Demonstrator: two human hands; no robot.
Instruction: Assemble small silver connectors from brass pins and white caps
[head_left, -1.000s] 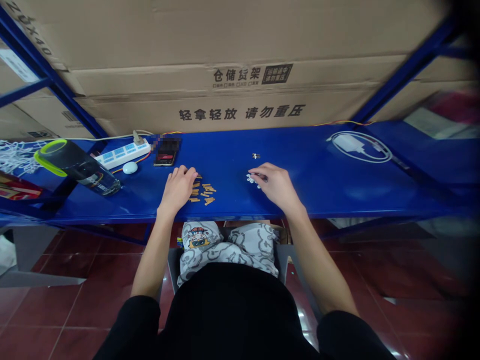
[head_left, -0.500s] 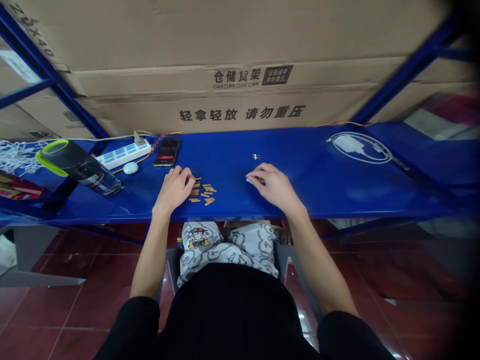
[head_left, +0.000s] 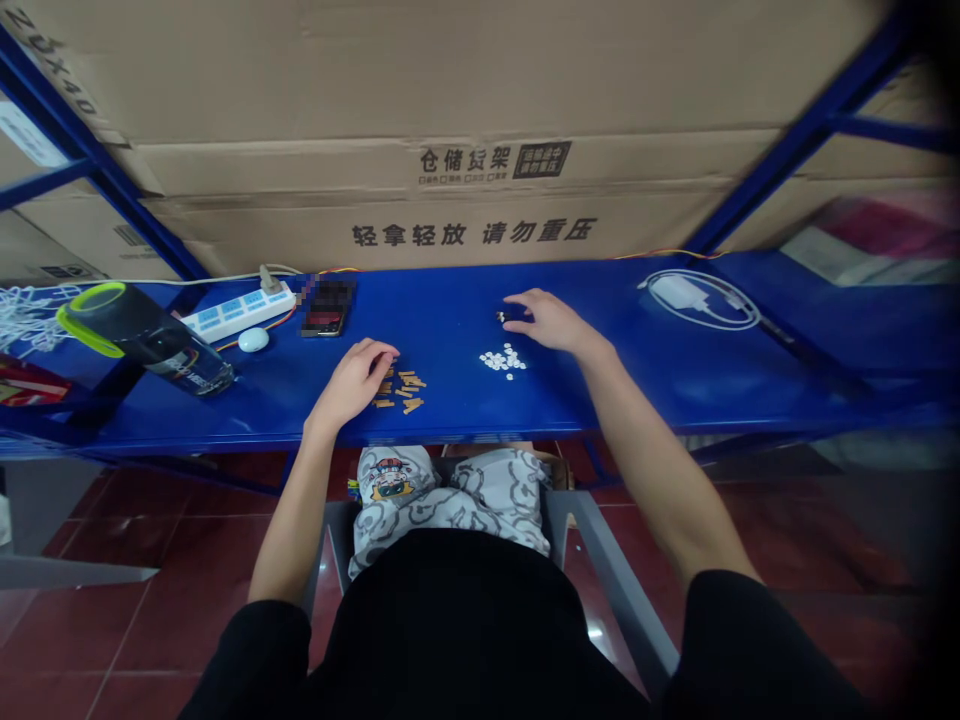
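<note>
Spanning left to right, blue shelf: carries everything below; printed carton stands behind.
Bottle: far left, dark body, lime-green loop at the cap end.
Power strip: just right of the bottle, one plug in at its far end; white oval puck just in front.
Phone: right of the strip, screen up.
Left hand: mine, fingers curled, thumb near forefinger. Can't tell if anything's pinched.
Brown pieces: loose group at my left fingertips, running off to their right, near the front edge.
White pieces: small loose cluster, well right of the brown ones, nearer me than my right fingertips.
Dark-and-white bits: tiny, beyond the cluster, at the mouth of my right pinch.
Right hand: mine, thumb and forefinger parted, clear gap. Contact with the bits: can't tell.
Charger: well right, inside its coiled white cable.
</note>
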